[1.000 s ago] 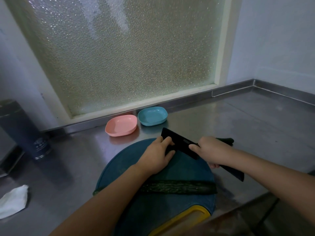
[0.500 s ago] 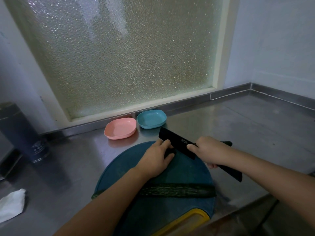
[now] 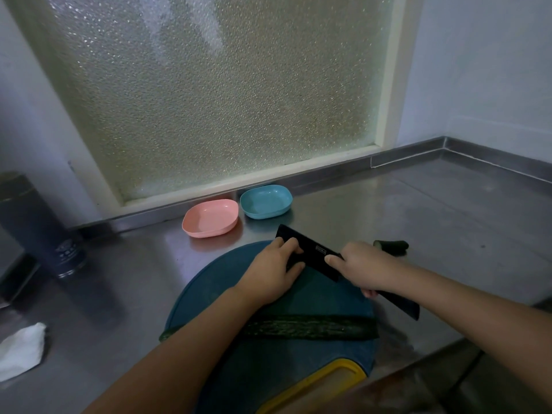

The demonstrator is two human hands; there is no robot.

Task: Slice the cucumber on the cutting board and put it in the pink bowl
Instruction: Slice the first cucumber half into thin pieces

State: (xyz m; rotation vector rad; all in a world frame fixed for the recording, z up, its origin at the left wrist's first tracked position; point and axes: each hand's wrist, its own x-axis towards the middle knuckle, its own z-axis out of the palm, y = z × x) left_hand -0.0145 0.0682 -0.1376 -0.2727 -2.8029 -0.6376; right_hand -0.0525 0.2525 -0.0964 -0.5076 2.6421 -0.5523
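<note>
Right hand [image 3: 361, 267] grips knife [image 3: 313, 252] handle | left hand [image 3: 268, 276] curled against blade, grasp cannot be told | cucumber [image 3: 310, 327] lies across board [image 3: 328, 297], 6 o'clock side | pink bowl [image 3: 210, 218] beyond board, 11 o'clock.

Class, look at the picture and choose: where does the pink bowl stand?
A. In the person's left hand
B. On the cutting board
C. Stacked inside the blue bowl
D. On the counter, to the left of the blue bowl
D: the pink bowl sits on the steel counter, just left of the blue bowl and beyond the cutting board.
</note>
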